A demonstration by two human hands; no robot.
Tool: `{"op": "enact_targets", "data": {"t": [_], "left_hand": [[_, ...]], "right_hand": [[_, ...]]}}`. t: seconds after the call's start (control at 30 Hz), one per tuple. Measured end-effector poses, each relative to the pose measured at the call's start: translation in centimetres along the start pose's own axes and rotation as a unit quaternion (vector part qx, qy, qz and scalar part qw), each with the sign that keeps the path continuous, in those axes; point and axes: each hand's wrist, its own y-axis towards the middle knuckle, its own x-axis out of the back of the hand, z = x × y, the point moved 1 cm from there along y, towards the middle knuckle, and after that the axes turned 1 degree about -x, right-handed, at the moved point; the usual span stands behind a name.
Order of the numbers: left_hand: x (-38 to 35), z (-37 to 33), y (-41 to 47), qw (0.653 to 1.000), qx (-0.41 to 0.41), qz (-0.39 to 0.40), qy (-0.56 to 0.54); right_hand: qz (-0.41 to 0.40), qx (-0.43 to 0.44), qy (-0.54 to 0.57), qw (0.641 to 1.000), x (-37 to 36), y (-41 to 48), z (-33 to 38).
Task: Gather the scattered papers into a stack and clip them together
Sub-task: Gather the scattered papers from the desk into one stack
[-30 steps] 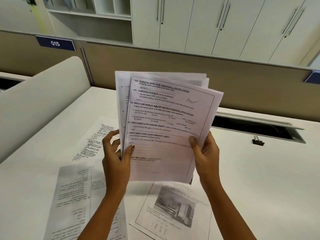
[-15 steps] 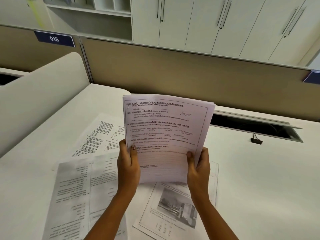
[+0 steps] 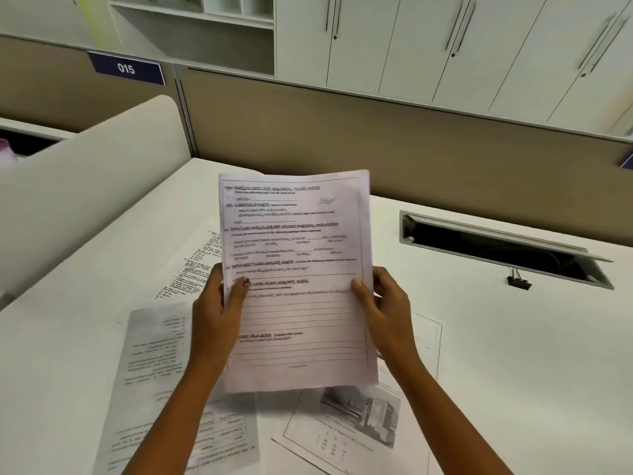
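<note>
I hold a stack of printed papers [image 3: 301, 269] upright above the white desk [image 3: 513, 354]. My left hand [image 3: 215, 320] grips its left edge and my right hand [image 3: 387, 313] grips its right edge, thumbs on the front sheet. The sheets' edges look nearly lined up. Loose sheets lie flat on the desk: a grey printed page [image 3: 154, 382] at the lower left, a text page [image 3: 195, 265] behind my left hand, and a page with a photo [image 3: 359, 426] under the stack. A black binder clip [image 3: 519, 281] lies at the right, by the cable slot.
An open cable slot [image 3: 496, 248] with a raised flap cuts into the desk at the right. A beige partition [image 3: 376, 149] runs along the back, a curved divider [image 3: 85, 193] along the left. White cabinets [image 3: 445, 39] stand behind.
The fanned-out sheets have been squared into one even stack. The stack has dropped lower, toward the desk, and both hands have shifted along its side edges.
</note>
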Motion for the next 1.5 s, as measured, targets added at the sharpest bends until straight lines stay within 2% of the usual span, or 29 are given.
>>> {"op": "enact_targets", "data": {"t": [0.17,0.27,0.5,0.67,0.73,0.83,0.93,1.03,1.1,1.23,1.3,1.37,1.43,1.5], "left_hand": [[2.8,1.7,-0.4,0.988,0.077,-0.114,-0.066],[4.3,3.2,-0.5,0.977,0.125,-0.146,-0.095],[8.1,5.5,-0.4,0.953,0.193,-0.181,-0.147],[9.6,6.2,0.3,0.944,0.214,-0.196,-0.154],[10.0,6.4,0.6,0.939,0.228,-0.2,-0.161],[10.3,6.6,0.8,0.937,0.238,-0.193,-0.166],[10.5,7.1,0.8,0.936,0.247,-0.189,-0.167],[10.6,7.8,0.6,0.939,0.248,-0.188,-0.149],[10.6,8.3,0.3,0.942,0.244,-0.187,-0.132],[10.3,9.0,-0.2,0.95,0.246,-0.166,-0.101],[10.0,9.1,-0.3,0.95,0.249,-0.157,-0.099],[9.6,9.1,-0.4,0.952,0.249,-0.152,-0.097],[9.2,9.0,-0.5,0.952,0.249,-0.147,-0.098],[8.8,9.0,-0.6,0.953,0.251,-0.139,-0.097]], "right_hand": [[-0.044,-0.074,0.022,0.996,-2.2,0.2,-1.2],[-0.057,-0.079,-0.03,0.995,-4.8,-0.6,-2.1],[0.06,-0.128,-0.007,0.99,-9.8,-0.7,-4.5],[0.169,-0.034,-0.089,0.981,-13.4,-1.2,-5.1],[0.182,0.061,-0.108,0.975,-14.4,-1.4,-5.0],[0.22,0.174,-0.183,0.942,-16.2,-1.6,-5.9],[0.219,0.224,-0.286,0.905,-16.1,-0.8,-7.3],[0.301,0.124,-0.421,0.847,-13.7,1.4,-8.8],[0.326,0.098,-0.467,0.816,-11.3,3.2,-9.2],[0.34,0.006,-0.421,0.841,-5.9,5.6,-8.6],[0.304,-0.029,-0.383,0.872,-3.9,6.0,-8.2],[0.214,-0.044,-0.391,0.894,-2.7,5.9,-7.6],[0.132,-0.081,-0.441,0.884,-2.5,5.1,-6.8],[0.101,-0.139,-0.502,0.848,-3.1,3.8,-6.0]]}}
